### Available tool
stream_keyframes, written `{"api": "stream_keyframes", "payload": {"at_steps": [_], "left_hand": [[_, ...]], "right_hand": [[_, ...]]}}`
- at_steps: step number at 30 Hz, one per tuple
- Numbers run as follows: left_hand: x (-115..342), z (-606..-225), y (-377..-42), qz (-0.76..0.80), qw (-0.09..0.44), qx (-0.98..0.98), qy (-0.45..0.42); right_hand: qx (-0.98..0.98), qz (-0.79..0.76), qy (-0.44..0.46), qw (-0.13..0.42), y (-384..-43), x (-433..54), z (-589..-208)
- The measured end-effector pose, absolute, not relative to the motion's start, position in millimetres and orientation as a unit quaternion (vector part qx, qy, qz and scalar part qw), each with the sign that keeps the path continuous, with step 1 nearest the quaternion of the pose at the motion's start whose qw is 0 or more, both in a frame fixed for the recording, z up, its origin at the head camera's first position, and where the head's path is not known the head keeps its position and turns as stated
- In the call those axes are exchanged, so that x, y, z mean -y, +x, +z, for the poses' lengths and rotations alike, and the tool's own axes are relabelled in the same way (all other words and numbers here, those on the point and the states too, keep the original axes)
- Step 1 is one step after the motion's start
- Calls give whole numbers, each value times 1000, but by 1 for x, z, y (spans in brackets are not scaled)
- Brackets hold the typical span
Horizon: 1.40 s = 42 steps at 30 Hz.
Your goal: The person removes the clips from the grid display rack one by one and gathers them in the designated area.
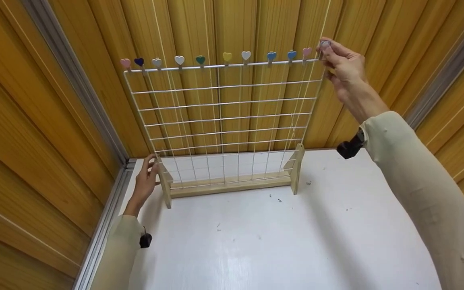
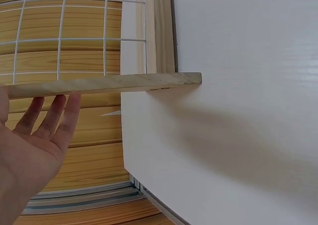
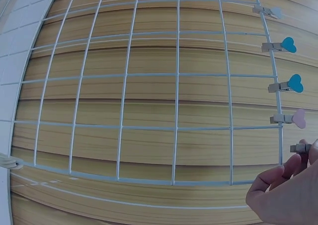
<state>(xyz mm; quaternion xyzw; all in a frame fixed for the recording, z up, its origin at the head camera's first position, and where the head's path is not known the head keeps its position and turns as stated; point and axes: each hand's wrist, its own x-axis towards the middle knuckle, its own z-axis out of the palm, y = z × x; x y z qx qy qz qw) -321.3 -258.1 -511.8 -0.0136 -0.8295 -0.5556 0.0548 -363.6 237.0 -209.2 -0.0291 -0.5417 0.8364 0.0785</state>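
A white wire grid rack [image 1: 220, 120] stands upright in a wooden base [image 1: 232, 187]. My left hand [image 1: 146, 181] holds the upper part of the base's left side board [image 2: 104, 84], fingertips against its outer face in the left wrist view. At the rack's top right corner, my right hand [image 1: 346, 66] pinches a small clothespin [image 3: 300, 148] with a pale heart [image 1: 325, 43]. In the right wrist view this clothespin is just outside the top wire. Heart clothespins in several colours line that wire, with a pink heart clothespin [image 3: 288, 118] nearest my right hand.
The base stands at the back of a white tabletop [image 1: 256, 241], close to a wood-patterned wall [image 1: 232, 24]. Small dark specks mark the tabletop. A metal frame rail [image 1: 107, 229] runs along the left edge.
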Motion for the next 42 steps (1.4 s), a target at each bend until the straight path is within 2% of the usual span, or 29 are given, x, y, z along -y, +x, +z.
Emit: {"api": "stream_keyframes", "payload": {"at_steps": [10,18,27,34,42], "left_hand": [[268,-520,-313,-537,42,843,-1],[269,-515,-316,-536,29,844,-7],[268,-517,-314,-540,29,841,-1],[268,-522,-314,-545,24,838,-2],[269,-518,-314,-543,26,839,-2]], "right_hand": [[563,821,9,94,-352,-228,-239],[586,807,24,77,-340,-230,-255],[609,793,27,9,-326,-228,-282],[662,747,30,-53,-318,-227,-316],[721,685,37,-98,-315,-216,-360]]}}
